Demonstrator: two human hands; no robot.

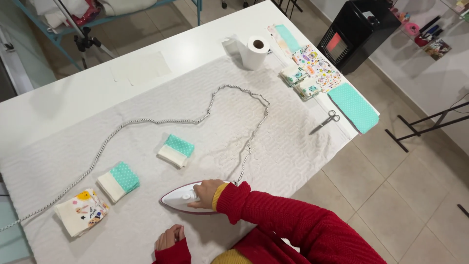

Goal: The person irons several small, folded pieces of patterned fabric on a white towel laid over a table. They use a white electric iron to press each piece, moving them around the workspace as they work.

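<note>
Iron [183,198] under right hand [207,191]; three folded fabric stacks [176,150] nearby

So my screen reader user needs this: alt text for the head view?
A person's right hand grips an iron on a white padded table; the left hand rests closed nearby. Folded cloth squares, a braided cord and scissors lie around.

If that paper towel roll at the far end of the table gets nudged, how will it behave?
The paper towel roll stands upright on its end, so a low push would probably slide it; a high one may tip it. Once on its side it would likely roll. It looks light for its size, with a hollow core and a loose sheet trailing.
</note>
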